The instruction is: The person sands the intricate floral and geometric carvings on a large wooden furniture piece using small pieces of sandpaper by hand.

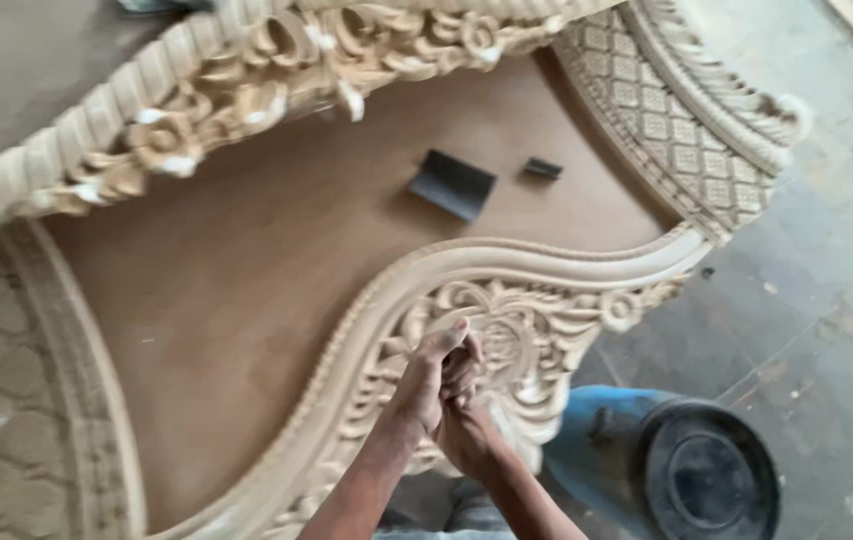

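My left hand (pixel 431 375) and right hand (pixel 466 425) are pressed together on the floral carving (pixel 536 335) of a big pale wooden panel (pixel 246 290). The left hand's fingers are curled shut and touch the carved scrollwork; the right sits just under it, fingers folded against the left. Whether something small is pinched between them I cannot tell. The carving fills the curved lower frame, just below a smooth moulded arch (pixel 506 258). Above that lies the panel's flat brown middle, where a dark curved scrap (pixel 452 184) and a smaller dark piece (pixel 542 168) rest near each other, well apart from my hands. A twisted rope edge (pixel 96 110) with flowers runs along the top. A lattice-carved band (pixel 666 130) closes the right side. On the grey floor (pixel 826 260) beside the panel stands a blue drum (pixel 596 440) with a black lid (pixel 708 478).
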